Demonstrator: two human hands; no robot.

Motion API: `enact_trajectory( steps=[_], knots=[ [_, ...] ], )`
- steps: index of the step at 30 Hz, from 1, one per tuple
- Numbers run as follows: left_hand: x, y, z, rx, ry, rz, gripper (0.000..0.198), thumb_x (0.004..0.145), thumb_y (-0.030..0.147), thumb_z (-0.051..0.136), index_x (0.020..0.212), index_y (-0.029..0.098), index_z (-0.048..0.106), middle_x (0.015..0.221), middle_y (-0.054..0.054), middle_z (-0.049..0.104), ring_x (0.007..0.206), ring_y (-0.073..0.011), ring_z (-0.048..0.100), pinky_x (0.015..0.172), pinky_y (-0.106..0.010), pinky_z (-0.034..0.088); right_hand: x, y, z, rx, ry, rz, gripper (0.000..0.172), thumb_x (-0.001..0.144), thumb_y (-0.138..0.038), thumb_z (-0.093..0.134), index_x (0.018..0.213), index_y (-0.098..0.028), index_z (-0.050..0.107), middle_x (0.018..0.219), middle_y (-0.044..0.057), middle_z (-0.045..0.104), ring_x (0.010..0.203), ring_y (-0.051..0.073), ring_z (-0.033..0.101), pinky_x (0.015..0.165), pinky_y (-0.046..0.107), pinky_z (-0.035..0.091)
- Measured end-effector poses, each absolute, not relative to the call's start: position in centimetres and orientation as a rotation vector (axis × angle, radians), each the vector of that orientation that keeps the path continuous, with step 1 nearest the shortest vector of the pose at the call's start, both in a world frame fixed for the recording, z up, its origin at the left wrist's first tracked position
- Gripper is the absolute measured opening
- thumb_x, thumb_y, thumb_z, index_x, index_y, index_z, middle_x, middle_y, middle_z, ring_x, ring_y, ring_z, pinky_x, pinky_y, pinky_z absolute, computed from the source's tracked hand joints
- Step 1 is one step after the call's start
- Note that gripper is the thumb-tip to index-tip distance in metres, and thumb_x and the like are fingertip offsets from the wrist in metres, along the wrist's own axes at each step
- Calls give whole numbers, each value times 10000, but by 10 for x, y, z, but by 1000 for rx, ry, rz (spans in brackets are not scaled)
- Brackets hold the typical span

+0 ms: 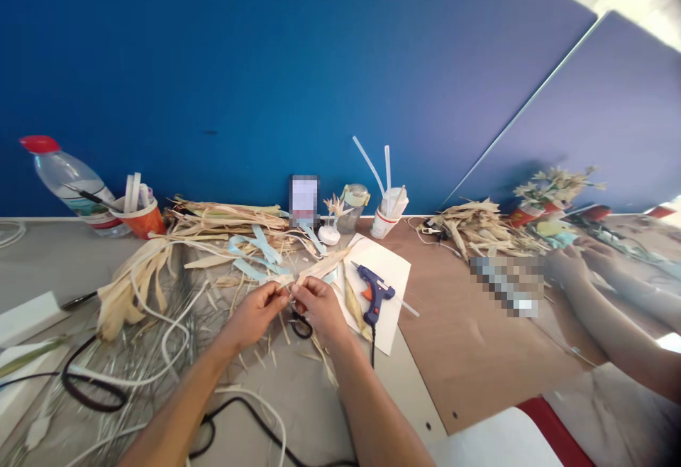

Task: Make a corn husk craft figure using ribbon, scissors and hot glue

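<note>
Over the middle of the desk, my left hand (262,313) and my right hand (320,305) meet, thumbs and fingertips pinched close together. Between them is a pale dried corn husk strip (325,265), whose free end sticks out up and to the right. The exact pinch points are partly covered by my fingers. To the right of my right hand, a blue glue gun (378,295) with an orange trigger lies on a white sheet (400,275). A black looped cable (301,326) is just below my fingertips. Light blue ribbon strips (260,247) lie beyond my left hand.
White and black cables (184,332) and thin wires tangle at left. Husk piles (228,215), a red-capped bottle (67,176), an orange cup (146,220), a phone (305,199) and a white cup (384,222) line the partition. A co-worker's hands (569,265) are at right.
</note>
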State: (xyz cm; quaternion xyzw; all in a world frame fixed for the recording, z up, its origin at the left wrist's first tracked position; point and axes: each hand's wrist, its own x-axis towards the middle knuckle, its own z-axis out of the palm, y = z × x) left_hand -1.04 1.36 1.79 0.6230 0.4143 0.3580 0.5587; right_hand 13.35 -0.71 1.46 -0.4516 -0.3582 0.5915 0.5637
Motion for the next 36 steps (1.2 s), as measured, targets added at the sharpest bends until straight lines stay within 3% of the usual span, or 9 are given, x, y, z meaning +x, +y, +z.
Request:
enact_trajectory(
  steps=[5, 13, 21, 30, 36],
  knots=[
    [-13, 13, 16, 1161, 911, 921, 414, 745, 562, 583, 874, 172, 631, 600, 51, 386, 499, -96, 286, 472, -229, 257, 139, -6, 19, -895, -644, 1479, 202, 610, -306, 748, 626, -167, 603, 488, -59, 486, 436, 60, 359, 452, 203, 255],
    [-19, 15, 18, 864, 666, 925, 329, 841, 459, 537, 942, 157, 617, 554, 66, 379, 438, -52, 219, 453, -193, 267, 143, -8, 22, -665, -555, 1692, 194, 632, -293, 762, 708, -172, 630, 479, -79, 410, 403, 46, 291, 459, 208, 260],
    [-18, 15, 21, 787, 649, 926, 208, 849, 369, 569, 806, 166, 547, 538, 79, 352, 427, -35, 232, 440, -171, 246, 140, -8, 22, -711, -615, 1631, 213, 628, -289, 749, 639, -159, 580, 527, -49, 472, 432, 51, 327, 449, 203, 217],
    [-13, 15, 14, 1082, 833, 859, 283, 817, 436, 569, 739, 172, 501, 546, 78, 363, 464, -59, 252, 447, -190, 207, 136, -4, 15, -961, -703, 1412, 174, 672, -317, 663, 647, -163, 585, 475, -67, 442, 444, 62, 348, 464, 204, 245],
    [-12, 17, 8, 1534, 1056, 860, 260, 836, 413, 494, 726, 181, 537, 595, 50, 411, 541, -112, 362, 514, -230, 305, 135, -5, 15, -1102, -836, 1353, 204, 694, -349, 611, 733, -153, 647, 590, -30, 528, 473, 69, 407, 485, 208, 312]
  ],
)
